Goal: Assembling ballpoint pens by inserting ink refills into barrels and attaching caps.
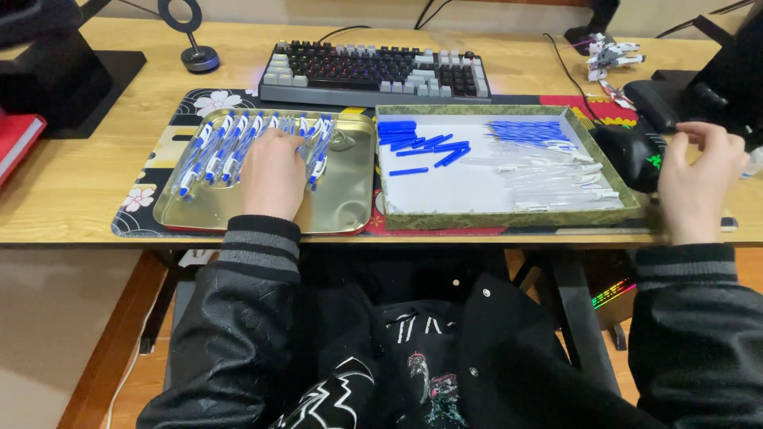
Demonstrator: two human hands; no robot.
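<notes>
The left hand (273, 175) lies palm down, fingers loosely spread, on the row of assembled blue-and-white plastic pens (238, 147) inside the shallow gold-coloured metal tray (346, 199) at the left of the wooden bench (71, 183). The right hand (699, 187) hovers with fingers curled at the bench's right edge, beside the black computer mouse (632, 155); whether it pinches anything I cannot tell. Between the hands stands a green-rimmed rectangular box (509, 216) with a white floor, holding loose blue pen caps (421, 143), blue refills (528, 129) and clear pen barrels (556, 183). A grey-and-black keyboard (373, 71) sits behind both containers.
</notes>
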